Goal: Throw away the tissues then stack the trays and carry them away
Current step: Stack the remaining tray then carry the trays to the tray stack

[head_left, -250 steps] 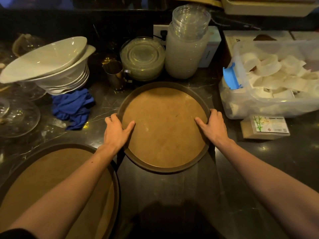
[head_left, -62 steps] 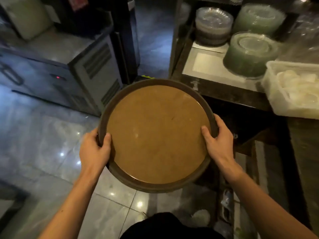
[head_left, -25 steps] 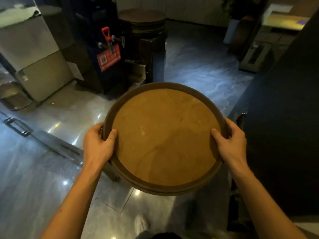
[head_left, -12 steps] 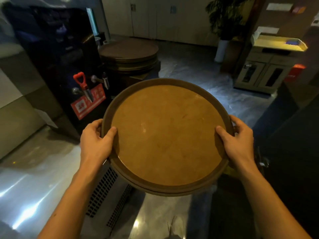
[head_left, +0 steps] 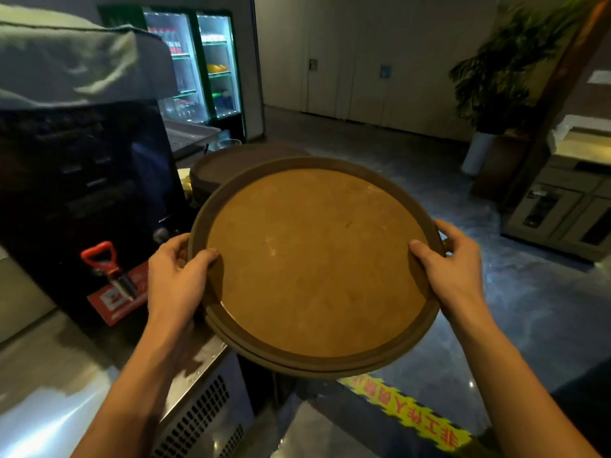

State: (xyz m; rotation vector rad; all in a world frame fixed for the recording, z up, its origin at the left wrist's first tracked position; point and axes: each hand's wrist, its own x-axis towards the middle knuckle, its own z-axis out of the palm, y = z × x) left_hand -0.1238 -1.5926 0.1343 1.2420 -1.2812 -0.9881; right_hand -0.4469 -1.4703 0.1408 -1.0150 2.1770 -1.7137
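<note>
Gripping stacked trays [head_left: 314, 259] w/ left hand [head_left: 175, 279] & right hand [head_left: 453, 269].

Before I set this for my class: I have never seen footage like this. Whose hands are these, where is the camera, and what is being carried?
The camera sits on a person's head, looking forward and down, so you see their own bare arms. The left hand and right hand grip opposite edges of round brown trays; a second rim shows beneath the top one, so they are stacked. Nothing lies on the top tray. Just beyond waits another pile of trays, beside a dark machine with a red tap handle.
</note>
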